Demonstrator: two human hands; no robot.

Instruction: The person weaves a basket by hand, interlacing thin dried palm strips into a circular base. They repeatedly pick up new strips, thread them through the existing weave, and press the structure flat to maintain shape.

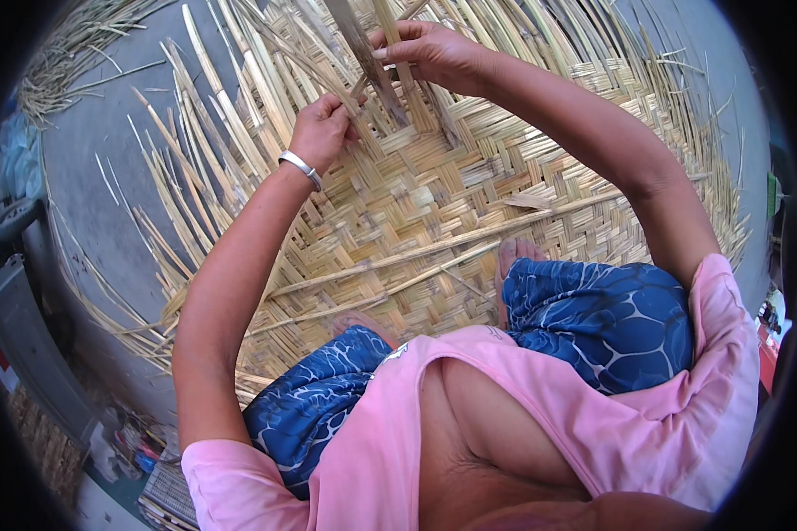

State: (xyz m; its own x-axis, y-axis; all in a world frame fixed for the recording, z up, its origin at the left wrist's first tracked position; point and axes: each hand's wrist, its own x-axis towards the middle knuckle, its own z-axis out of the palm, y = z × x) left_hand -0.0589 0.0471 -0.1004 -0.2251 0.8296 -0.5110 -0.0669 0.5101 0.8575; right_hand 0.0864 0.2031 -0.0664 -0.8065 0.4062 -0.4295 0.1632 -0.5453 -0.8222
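A large woven mat of flat, straw-coloured split strips (pixel 434 221) spreads on the floor under my bare feet. Long unwoven strip ends fan out from its far and left edges. My left hand (pixel 323 131), with a silver bangle on the wrist, is closed at the weave's far edge, fingers pinching a strip there. At the top, my right hand (pixel 425 55) grips a raised pale strip (pixel 388 22) between thumb and fingers. Just left of it, a darker, greyish-brown strip (pixel 359 44) also stands up out of the weave.
Two long thin canes (pixel 398 257) lie across the mat before my feet. A bundle of thin stalks (pixel 62 66) rests on the grey floor (pixel 106 115) at the far left. Along the left side are a grey curved panel (pixel 35 345) and assorted clutter.
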